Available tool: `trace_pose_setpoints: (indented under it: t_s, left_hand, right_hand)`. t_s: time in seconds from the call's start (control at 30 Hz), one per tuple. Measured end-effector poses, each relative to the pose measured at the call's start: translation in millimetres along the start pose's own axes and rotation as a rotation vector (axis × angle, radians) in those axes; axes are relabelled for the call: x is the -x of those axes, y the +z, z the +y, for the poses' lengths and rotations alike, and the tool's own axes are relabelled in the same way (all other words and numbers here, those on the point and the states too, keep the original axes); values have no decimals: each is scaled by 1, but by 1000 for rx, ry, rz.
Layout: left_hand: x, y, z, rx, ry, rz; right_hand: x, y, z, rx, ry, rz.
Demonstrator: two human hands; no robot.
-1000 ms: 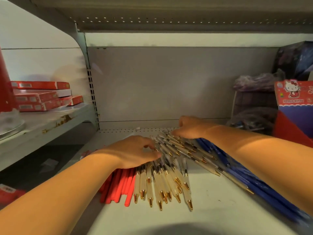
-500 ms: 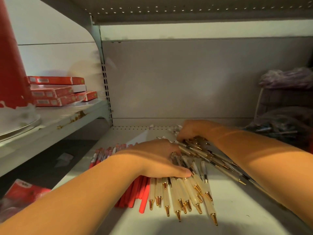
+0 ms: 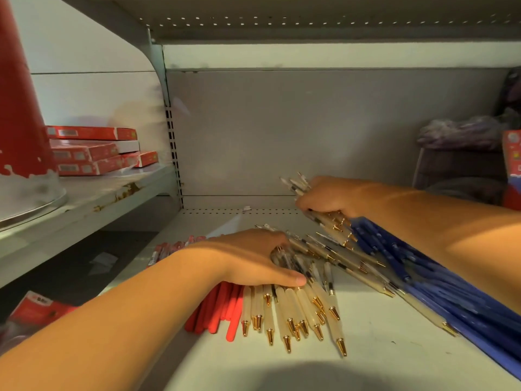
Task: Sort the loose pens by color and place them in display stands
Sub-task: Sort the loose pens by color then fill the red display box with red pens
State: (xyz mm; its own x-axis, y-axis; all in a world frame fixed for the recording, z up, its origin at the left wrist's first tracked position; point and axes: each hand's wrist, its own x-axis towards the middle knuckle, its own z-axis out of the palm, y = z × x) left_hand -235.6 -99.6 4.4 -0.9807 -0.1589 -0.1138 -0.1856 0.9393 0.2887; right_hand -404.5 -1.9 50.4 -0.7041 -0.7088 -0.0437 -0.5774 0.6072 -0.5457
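nearest the camera, the pale shelf carries a fan of cream pens with gold tips pointing toward the viewer. just to their left lie red pens, side by side and touching the cream ones. the left hand lies palm down over the far ends of both groups, fingers spread flat and thumb stretched along the cream barrels; its grip is open and pressing, not closed around anything. to the right, a long bank of blue pens runs diagonally along the shelf under the right forearm, with a few cream pens lying slantwise across its edge. farther back, the right hand is lifted off the shelf with its grip clamped on a bunch of cream pens, clear ends sticking out past the knuckles and gold tips hanging down below the palm. beyond it stands the grey back panel. on the neighbouring shelf to the left, flat red boxes are stacked beside a red cone.
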Motion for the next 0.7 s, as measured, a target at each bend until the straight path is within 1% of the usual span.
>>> trace_pose_setpoints:
  t_s: [0.07, 0.13, 0.2, 0.27, 0.3, 0.37, 0.47, 0.53, 0.57, 0.63, 0.7]
  left_hand:
    - [2, -2, -1, -15, -25, 13]
    - [2, -4, -3, -8, -32, 71]
    - [-2, -5, -3, 44, -56, 180]
    - [-7, -4, -2, 125, -96, 272]
    - [-10, -3, 1, 166, -113, 304]
    - [-18, 2, 7, 222, -118, 334]
    - [-29, 9, 18, 285, -76, 304]
    - [-35, 9, 24, 301, -40, 273]
    - [-37, 9, 27, 259, -42, 253]
    - [-42, 11, 30, 118, -58, 178]
    - [-48, 17, 28, 51, -46, 113]
  right_hand:
    - [28, 7, -3, -155, 87, -152]
    - [53, 20, -4, -163, 125, -267]
    - [70, 33, -6, -85, 97, -260]
    - [81, 40, -3, -12, 29, -179]
    - [85, 41, -2, -19, 19, -164]
    - [94, 39, 0, -102, 23, -202]
    - [109, 34, 3, -359, 8, -272]
    - [117, 31, 11, -429, -63, -288]
    - [123, 29, 17, -395, -101, -278]
    - [134, 27, 28, -226, -187, -228]
    - [142, 25, 42, -125, -256, -242]
